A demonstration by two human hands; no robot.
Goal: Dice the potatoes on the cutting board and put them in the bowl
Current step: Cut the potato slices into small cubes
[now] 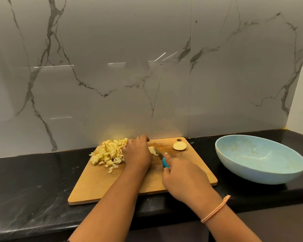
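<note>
The fingers (143, 138) of the left hand (136, 154) curl down over a potato piece (152, 150) at the middle of the cutting board (112, 186). The right hand (180, 179) grips a knife (165, 163) by its blue handle, the blade apparently against that piece. Diced potato (108, 152) is heaped at the board's far left, and a round slice (180, 146) lies at its far right corner. The pale blue bowl (243, 173) sits on the table (33, 180) to the right of the board.

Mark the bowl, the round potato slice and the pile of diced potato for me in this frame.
bowl (243, 149): head view, bare inner wall.
round potato slice (180, 146): head view, centre of its cut face.
pile of diced potato (108, 152): head view, middle of the heap.
</note>
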